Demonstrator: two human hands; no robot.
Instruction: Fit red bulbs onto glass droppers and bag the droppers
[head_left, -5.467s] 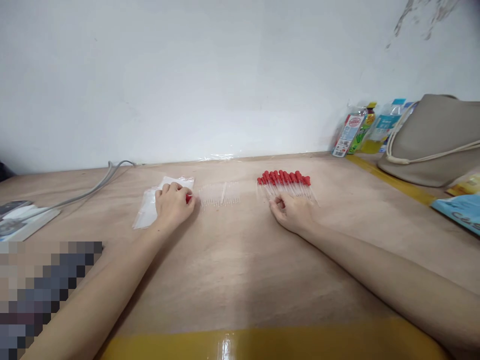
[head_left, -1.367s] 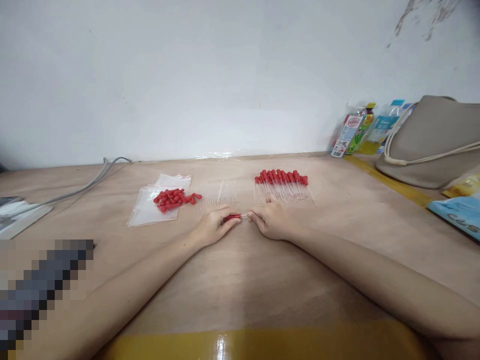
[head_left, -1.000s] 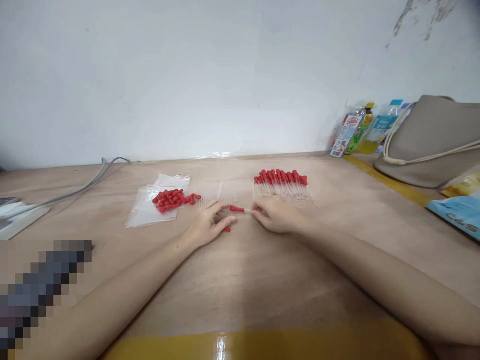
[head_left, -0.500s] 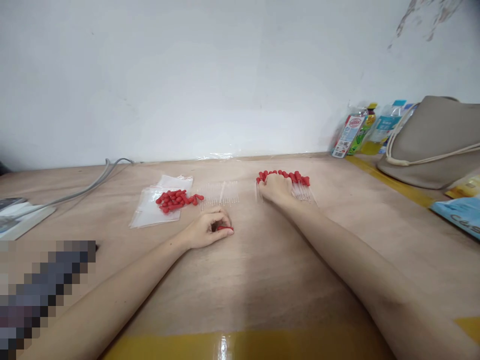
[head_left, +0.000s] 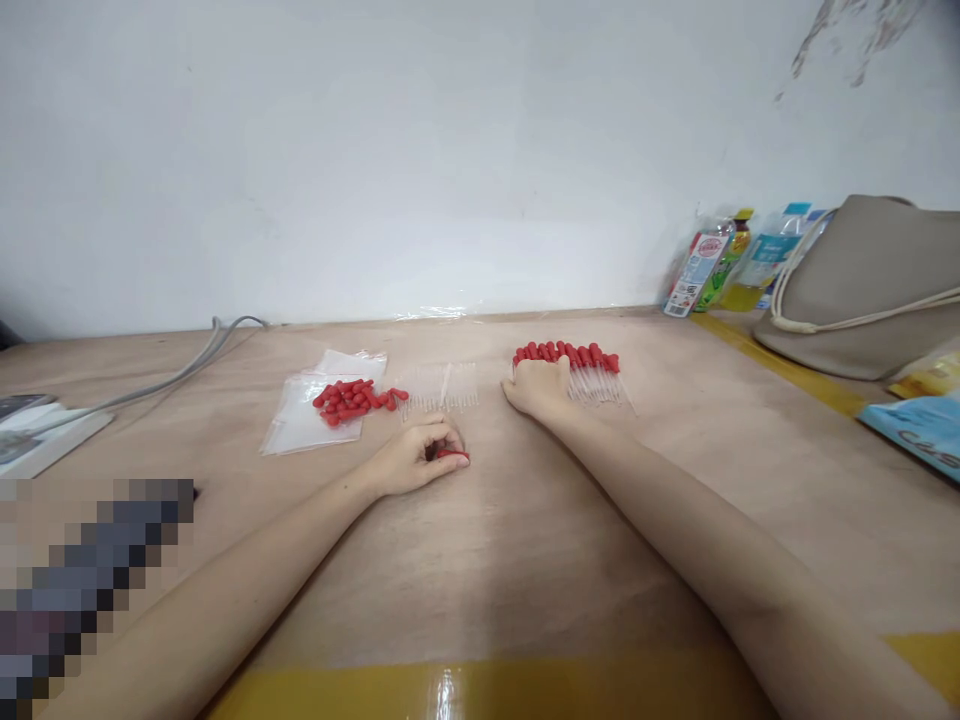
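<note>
Near the table's middle my left hand [head_left: 420, 457] is closed, with a red rubber dropper bulb [head_left: 453, 454] between thumb and fingers. Just beyond it, thin clear glass tubes [head_left: 427, 388] lie side by side. To their left, loose red rubber bulbs [head_left: 346, 402] are heaped on clear plastic bags [head_left: 289, 420]. My right hand [head_left: 538, 387] rests palm down at the left end of a row of droppers [head_left: 596, 378], red bulbs towards the wall and glass stems towards me. Its fingers are mostly hidden behind the back of the hand, so what they hold cannot be seen.
Bottles and a carton [head_left: 697, 270] stand against the wall at the right, beside a grey-brown bag [head_left: 862, 290]. A blue packet [head_left: 919, 430] lies at the right edge. A grey cable [head_left: 180, 375] runs to a white object [head_left: 64, 440] on the left. Yellow tape [head_left: 360, 690] crosses the front.
My right hand has shifted slightly left and towards me, uncovering more red bulbs in the row. My left hand stays in place, still holding the red bulb.
</note>
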